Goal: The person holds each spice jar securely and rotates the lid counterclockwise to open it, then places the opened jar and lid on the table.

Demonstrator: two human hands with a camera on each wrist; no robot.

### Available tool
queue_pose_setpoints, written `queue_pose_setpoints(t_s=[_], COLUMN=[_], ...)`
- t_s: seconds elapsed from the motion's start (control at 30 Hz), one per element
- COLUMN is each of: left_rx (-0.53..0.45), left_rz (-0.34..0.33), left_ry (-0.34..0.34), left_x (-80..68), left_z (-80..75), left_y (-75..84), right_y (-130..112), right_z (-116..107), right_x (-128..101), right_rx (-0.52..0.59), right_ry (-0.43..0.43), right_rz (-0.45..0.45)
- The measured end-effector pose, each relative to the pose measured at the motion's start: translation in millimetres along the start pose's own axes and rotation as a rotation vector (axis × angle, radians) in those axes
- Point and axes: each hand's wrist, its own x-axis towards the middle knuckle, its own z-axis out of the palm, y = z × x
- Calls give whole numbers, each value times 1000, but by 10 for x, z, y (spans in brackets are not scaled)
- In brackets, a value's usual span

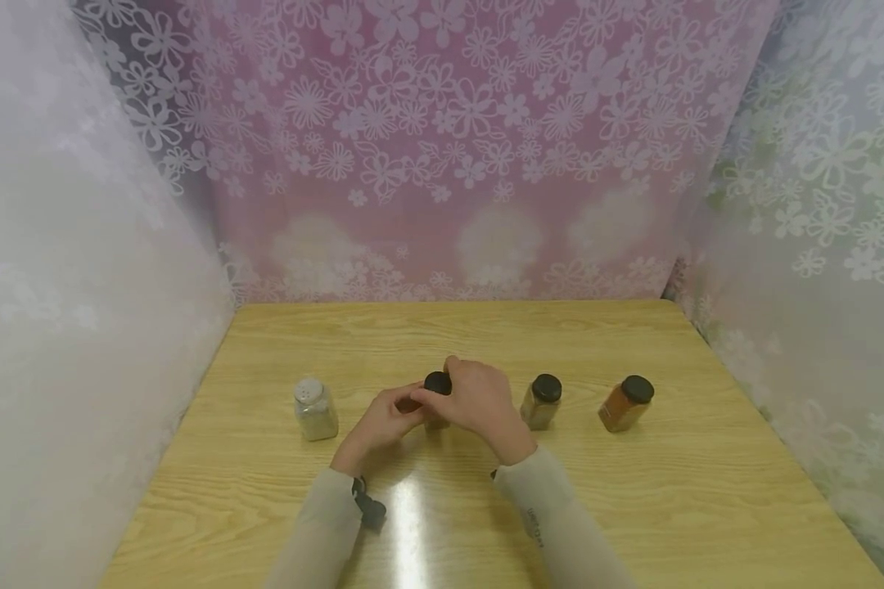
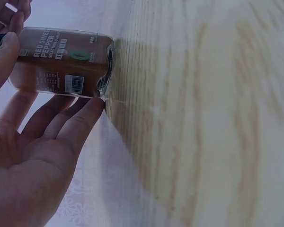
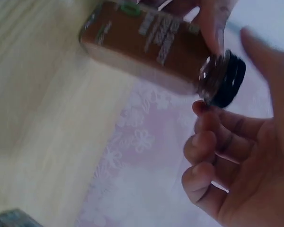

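Jar: square clear-glass jar of reddish-brown spice (image 1: 436,406), black screw cap (image 1: 438,382), upright mid-table on the pale wooden table (image 1: 633,507).
Left hand (image 1: 385,423): fingers wrap the jar's body.
Right hand (image 1: 475,398): fingers curl round the cap.

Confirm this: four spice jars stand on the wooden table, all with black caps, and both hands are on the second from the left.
Not all. The leftmost jar has a clear shaker top, as the head view shows; the other three have black caps. The left hand and right hand are indeed on the second jar.
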Motion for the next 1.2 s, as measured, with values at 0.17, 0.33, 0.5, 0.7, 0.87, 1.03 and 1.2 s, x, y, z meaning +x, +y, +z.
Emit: queue_pose_setpoints(t_s=[0.17, 0.33, 0.5, 0.7, 0.87, 1.03, 1.2], left_rx=[-6, -1, 5, -18, -30, -22, -2], left_rz=[5, -6, -16, -10, -8, -1, 15], left_ry=[-17, -14, -15, -27, -32, -29, -26], left_x=[5, 7, 1, -2, -13, -9, -13], left_z=[-5, -13, -12, -3, 2, -4, -12], left_y=[5, 25, 39, 28, 20, 2, -9], right_y=[21, 63, 86, 87, 88, 92, 101], right_z=[4, -16, -22, -30, -36, -34, -28], right_x=[5, 11, 1, -14, -24, -29, -30], right_rx=[77, 127, 150, 125, 118, 139, 154], right_ry=[-17, -53, -84, -82, -88, -86, -72], right_rz=[-33, -106, -150, -188, -183, -182, -200])
